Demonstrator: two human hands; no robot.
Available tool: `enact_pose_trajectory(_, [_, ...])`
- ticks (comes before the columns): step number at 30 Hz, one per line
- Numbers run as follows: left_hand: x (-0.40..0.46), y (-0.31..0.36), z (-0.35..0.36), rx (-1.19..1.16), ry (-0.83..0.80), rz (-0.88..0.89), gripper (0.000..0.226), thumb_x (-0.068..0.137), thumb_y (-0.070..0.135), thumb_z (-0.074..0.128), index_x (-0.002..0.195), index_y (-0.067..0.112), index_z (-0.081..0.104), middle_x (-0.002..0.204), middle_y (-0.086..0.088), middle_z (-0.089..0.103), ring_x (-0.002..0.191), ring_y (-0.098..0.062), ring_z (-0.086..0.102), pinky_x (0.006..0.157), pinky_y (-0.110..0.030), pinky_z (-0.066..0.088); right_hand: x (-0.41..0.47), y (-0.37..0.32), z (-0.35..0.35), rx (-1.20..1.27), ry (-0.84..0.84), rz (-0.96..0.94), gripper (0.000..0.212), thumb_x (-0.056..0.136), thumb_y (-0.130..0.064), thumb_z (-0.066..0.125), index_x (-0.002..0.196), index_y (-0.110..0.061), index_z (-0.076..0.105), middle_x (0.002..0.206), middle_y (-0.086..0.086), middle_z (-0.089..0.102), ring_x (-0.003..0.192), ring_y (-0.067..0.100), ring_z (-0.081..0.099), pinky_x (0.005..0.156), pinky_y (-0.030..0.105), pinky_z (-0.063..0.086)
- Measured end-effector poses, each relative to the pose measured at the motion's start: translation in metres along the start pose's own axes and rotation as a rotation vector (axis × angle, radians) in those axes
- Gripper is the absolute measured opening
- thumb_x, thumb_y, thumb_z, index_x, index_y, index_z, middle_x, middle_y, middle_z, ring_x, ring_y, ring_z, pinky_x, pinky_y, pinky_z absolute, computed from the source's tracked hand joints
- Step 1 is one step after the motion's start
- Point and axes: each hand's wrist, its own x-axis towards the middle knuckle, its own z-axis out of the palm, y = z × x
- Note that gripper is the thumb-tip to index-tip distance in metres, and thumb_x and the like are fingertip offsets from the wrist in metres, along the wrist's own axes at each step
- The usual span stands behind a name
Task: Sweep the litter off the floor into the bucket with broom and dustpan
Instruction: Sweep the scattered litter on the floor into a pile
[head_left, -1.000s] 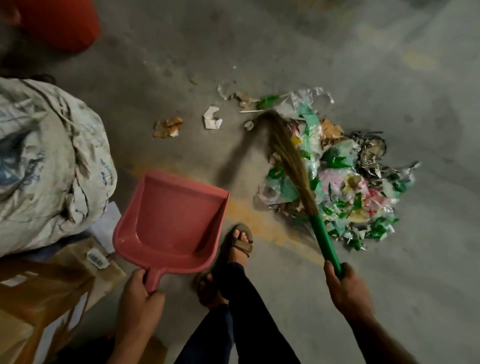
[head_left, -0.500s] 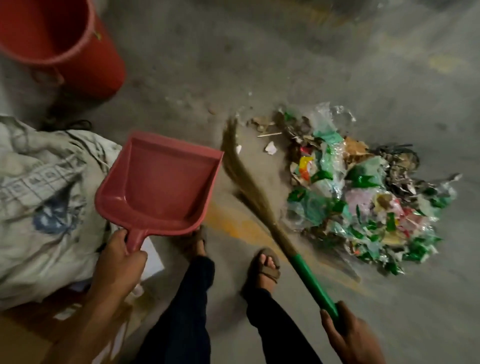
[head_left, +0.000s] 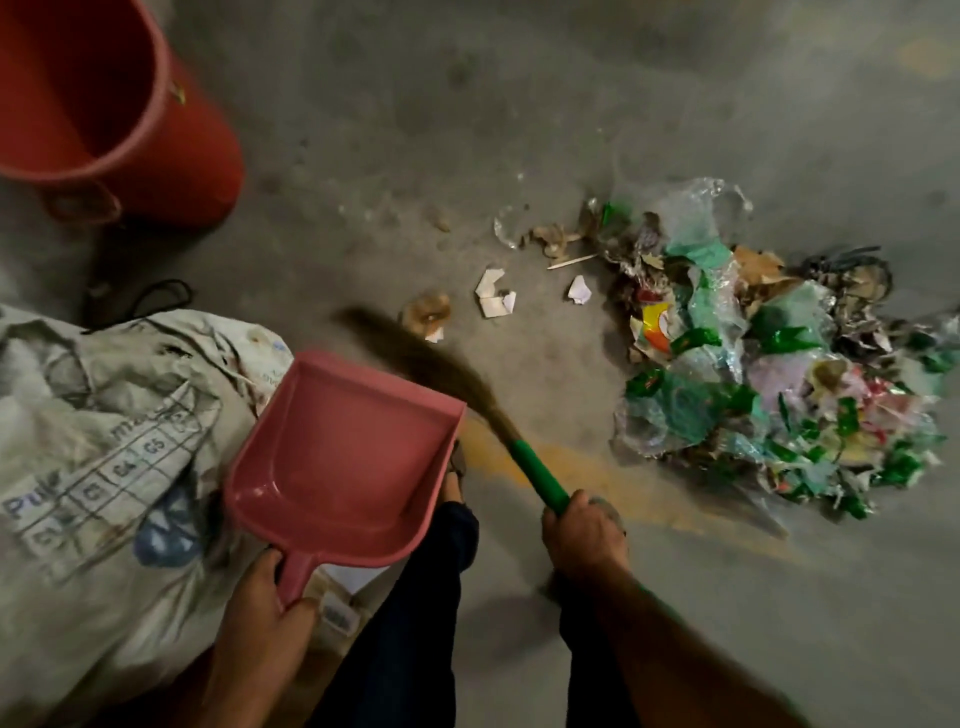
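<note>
My left hand (head_left: 262, 605) grips the handle of an empty pink dustpan (head_left: 343, 457), held above the floor in front of my legs. My right hand (head_left: 584, 535) holds the green handle of a grass broom (head_left: 431, 366); its blurred brown bristles point up-left, with the tip beside a brownish scrap (head_left: 427, 312). A big pile of green, clear and coloured plastic litter (head_left: 769, 364) lies on the concrete at the right. Loose white paper scraps (head_left: 493, 296) lie between the pile and the broom tip. The red bucket (head_left: 119, 104) stands at the top left.
A large printed white sack (head_left: 104, 441) lies at the left, partly under the dustpan. Cardboard with a label (head_left: 337, 616) shows below the dustpan. A yellow painted line (head_left: 613, 483) crosses the grey floor. My dark-trousered legs and a sandalled foot (head_left: 457, 467) stand between my hands.
The broom has swung left from the pile to the scattered scraps, its bristles now near the dustpan's edge. The view tilted up, bringing more of the red bucket into view.
</note>
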Motion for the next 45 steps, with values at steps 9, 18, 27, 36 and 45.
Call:
enact_pose_trajectory(9, [0.053, 0.031, -0.02, 0.024, -0.065, 0.068, 0.052, 0.076, -0.01, 0.063, 0.124, 0.008, 0.056, 0.095, -0.014, 0.059, 0.083, -0.026, 0.053, 0.073, -0.035, 0.038, 0.013, 0.065, -0.025, 0.299, 0.008, 0.326, 0.05, 0.096, -0.054, 0.044, 0.11, -0.007, 0.051, 0.098, 0.017, 0.063, 0.094, 0.036, 0.064, 0.076, 0.038, 0.05])
enact_pose_trajectory(18, [0.09, 0.076, -0.013, 0.023, -0.134, 0.225, 0.046, 0.073, -0.016, 0.061, 0.102, 0.019, 0.053, 0.09, -0.008, 0.058, 0.084, -0.027, 0.056, 0.074, -0.036, 0.039, 0.063, 0.128, -0.086, 0.342, 0.149, 0.514, 0.056, 0.092, -0.053, 0.049, 0.107, 0.0, 0.058, 0.094, 0.021, 0.067, 0.082, 0.038, 0.068, 0.076, 0.048, 0.06])
enact_pose_trajectory(27, [0.12, 0.117, -0.025, 0.109, -0.123, 0.346, 0.04, 0.072, -0.007, 0.065, 0.083, 0.03, 0.054, 0.079, 0.001, 0.061, 0.075, -0.027, 0.06, 0.071, -0.04, 0.046, 0.05, 0.132, -0.12, 0.292, 0.255, 0.545, 0.051, 0.095, -0.054, 0.045, 0.109, -0.005, 0.051, 0.094, 0.02, 0.062, 0.081, 0.037, 0.063, 0.075, 0.042, 0.055])
enact_pose_trajectory(36, [0.145, 0.135, -0.039, 0.105, -0.049, 0.332, 0.032, 0.068, -0.006, 0.066, 0.085, 0.019, 0.056, 0.072, -0.006, 0.062, 0.066, -0.029, 0.059, 0.066, -0.041, 0.049, -0.002, 0.105, -0.106, 0.443, 0.344, 0.503, 0.044, 0.099, -0.051, 0.042, 0.095, -0.007, 0.046, 0.069, 0.009, 0.049, 0.06, 0.027, 0.047, 0.058, 0.035, 0.039])
enact_pose_trajectory(45, [0.142, 0.121, -0.051, 0.002, 0.057, 0.202, 0.026, 0.07, -0.002, 0.066, 0.086, 0.016, 0.056, 0.074, -0.008, 0.061, 0.07, -0.03, 0.058, 0.064, -0.036, 0.043, -0.068, 0.072, -0.082, 0.595, 0.303, 0.319, 0.032, 0.094, -0.045, 0.056, 0.082, -0.016, 0.053, 0.062, 0.011, 0.058, 0.058, 0.027, 0.057, 0.058, 0.037, 0.048])
